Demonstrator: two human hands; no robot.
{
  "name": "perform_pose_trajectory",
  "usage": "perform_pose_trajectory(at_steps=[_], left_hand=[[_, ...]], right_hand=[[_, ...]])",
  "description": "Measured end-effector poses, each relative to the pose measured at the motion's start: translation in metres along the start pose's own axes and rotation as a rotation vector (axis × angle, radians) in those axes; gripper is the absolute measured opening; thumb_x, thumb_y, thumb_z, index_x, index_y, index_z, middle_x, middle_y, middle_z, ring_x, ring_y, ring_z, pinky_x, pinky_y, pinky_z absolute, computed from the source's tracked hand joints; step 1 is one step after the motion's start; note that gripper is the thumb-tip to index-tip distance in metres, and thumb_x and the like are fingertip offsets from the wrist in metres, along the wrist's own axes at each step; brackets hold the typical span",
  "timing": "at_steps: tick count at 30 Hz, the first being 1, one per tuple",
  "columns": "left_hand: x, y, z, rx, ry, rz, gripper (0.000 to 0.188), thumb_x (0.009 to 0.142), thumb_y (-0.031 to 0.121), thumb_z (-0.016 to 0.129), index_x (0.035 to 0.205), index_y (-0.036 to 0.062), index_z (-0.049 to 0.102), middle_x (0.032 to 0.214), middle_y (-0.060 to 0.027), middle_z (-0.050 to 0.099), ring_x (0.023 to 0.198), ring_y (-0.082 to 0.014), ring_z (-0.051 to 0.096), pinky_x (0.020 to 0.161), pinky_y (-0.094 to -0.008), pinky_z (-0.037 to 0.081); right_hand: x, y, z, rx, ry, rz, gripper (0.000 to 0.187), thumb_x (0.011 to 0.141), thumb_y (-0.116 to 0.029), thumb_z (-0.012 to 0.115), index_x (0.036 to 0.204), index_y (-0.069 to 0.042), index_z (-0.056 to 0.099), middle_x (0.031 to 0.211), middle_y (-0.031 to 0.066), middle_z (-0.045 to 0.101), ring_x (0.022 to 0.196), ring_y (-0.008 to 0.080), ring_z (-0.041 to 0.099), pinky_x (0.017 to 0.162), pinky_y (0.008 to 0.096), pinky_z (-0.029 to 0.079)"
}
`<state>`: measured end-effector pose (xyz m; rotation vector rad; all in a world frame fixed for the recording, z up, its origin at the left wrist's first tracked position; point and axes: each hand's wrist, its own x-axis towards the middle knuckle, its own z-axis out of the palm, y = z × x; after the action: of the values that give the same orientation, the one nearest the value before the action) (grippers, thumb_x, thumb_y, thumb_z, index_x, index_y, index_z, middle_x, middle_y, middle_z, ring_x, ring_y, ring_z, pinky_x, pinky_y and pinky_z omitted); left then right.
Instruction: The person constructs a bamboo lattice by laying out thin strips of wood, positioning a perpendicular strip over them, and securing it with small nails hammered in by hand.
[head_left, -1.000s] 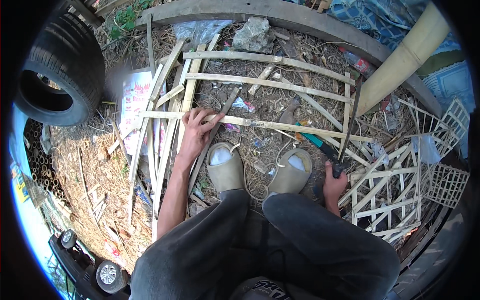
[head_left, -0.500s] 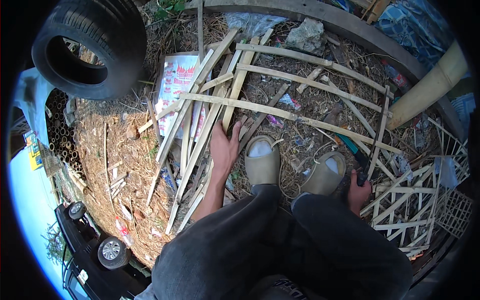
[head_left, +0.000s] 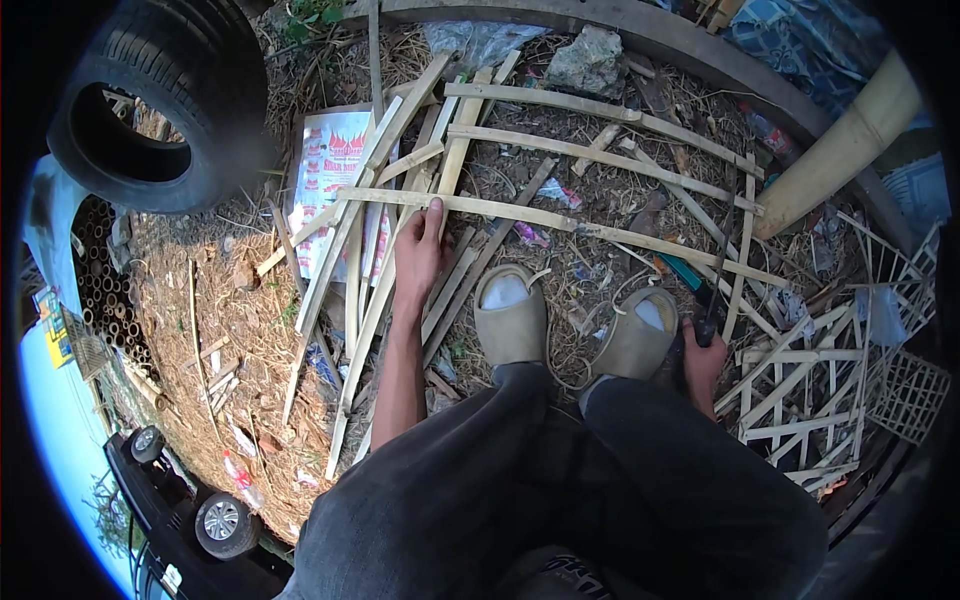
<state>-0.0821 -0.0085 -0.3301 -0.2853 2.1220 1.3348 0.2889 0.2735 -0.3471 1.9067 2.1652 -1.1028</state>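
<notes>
My left hand [head_left: 420,255] is closed near the left end of the lowest of three long crosswise bamboo strips [head_left: 520,212], its thumb pressed on top. The other fingers are hidden beneath it. Beside my right foot, my right hand [head_left: 703,358] grips the dark handle of a machete [head_left: 709,318]. Its long, thin dark blade points away from me, over the right ends of the crosswise strips and next to an upright bamboo strip [head_left: 741,255]. Several more split bamboo strips [head_left: 338,258] lie in an overlapping pile left of my left hand.
A tire [head_left: 165,110] stands at the far left. A stone [head_left: 587,62] lies at the back, and a thick bamboo pole [head_left: 838,145] slants in from the right. A bamboo lattice [head_left: 800,400] is at right. Near my right foot lies a teal-handled tool [head_left: 682,271].
My left hand has moved from below the lowest crosswise strip up onto it and closed on it. The machete blade has shifted relative to the upright strip. The view has shifted slightly.
</notes>
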Motion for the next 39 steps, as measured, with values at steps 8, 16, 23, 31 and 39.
perform_pose_trajectory(at_steps=[8, 16, 23, 31, 39], left_hand=[[0.029, 0.017, 0.009, -0.056, 0.026, 0.033, 0.048, 0.097, 0.05, 0.071, 0.076, 0.0081, 0.063, 0.063, 0.0035, 0.053, 0.048, -0.006, 0.041, 0.046, -0.0257, 0.028], [0.031, 0.009, 0.005, -0.143, 0.001, -0.011, 0.041, 0.092, 0.041, 0.081, 0.08, 0.0053, 0.066, 0.064, -0.0006, 0.059, 0.047, -0.0085, 0.044, 0.043, -0.0263, 0.031], [0.034, 0.004, -0.002, -0.168, -0.018, -0.049, 0.037, 0.093, 0.038, 0.08, 0.085, 0.0049, 0.067, 0.067, -0.0001, 0.06, 0.047, -0.0068, 0.042, 0.043, -0.025, 0.03], [0.037, 0.002, -0.001, -0.197, 0.017, -0.005, 0.039, 0.092, 0.037, 0.081, 0.075, 0.0045, 0.067, 0.059, 0.0019, 0.057, 0.044, -0.0045, 0.039, 0.042, -0.0242, 0.025], [0.029, 0.005, 0.005, -0.144, 0.062, 0.018, 0.039, 0.092, 0.039, 0.081, 0.081, 0.0029, 0.07, 0.061, 0.0025, 0.058, 0.046, -0.0038, 0.042, 0.043, -0.0225, 0.028]], right_hand=[[-0.02, 0.014, 0.009, 0.136, 0.247, -0.12, 0.027, 0.09, -0.022, 0.082, 0.097, 0.002, 0.074, 0.075, 0.0061, 0.072, 0.068, 0.0103, 0.062, 0.068, 0.0303, 0.051], [-0.029, 0.045, 0.008, 0.046, 0.121, -0.255, 0.031, 0.086, -0.027, 0.084, 0.096, 0.0, 0.075, 0.073, 0.0115, 0.072, 0.064, 0.0185, 0.069, 0.064, 0.0347, 0.052], [-0.026, 0.045, 0.011, -0.012, 0.112, -0.318, 0.026, 0.086, -0.023, 0.083, 0.097, -0.001, 0.075, 0.07, 0.0107, 0.07, 0.063, 0.0151, 0.067, 0.062, 0.0335, 0.051], [-0.024, 0.042, 0.015, -0.032, 0.089, -0.275, 0.026, 0.084, -0.025, 0.083, 0.083, -0.004, 0.067, 0.062, 0.0111, 0.061, 0.054, 0.0251, 0.058, 0.059, 0.0372, 0.049], [-0.039, 0.016, 0.008, -0.034, 0.071, -0.291, 0.033, 0.084, -0.03, 0.083, 0.087, -0.004, 0.064, 0.07, 0.0147, 0.064, 0.063, 0.0327, 0.066, 0.062, 0.0426, 0.051]])
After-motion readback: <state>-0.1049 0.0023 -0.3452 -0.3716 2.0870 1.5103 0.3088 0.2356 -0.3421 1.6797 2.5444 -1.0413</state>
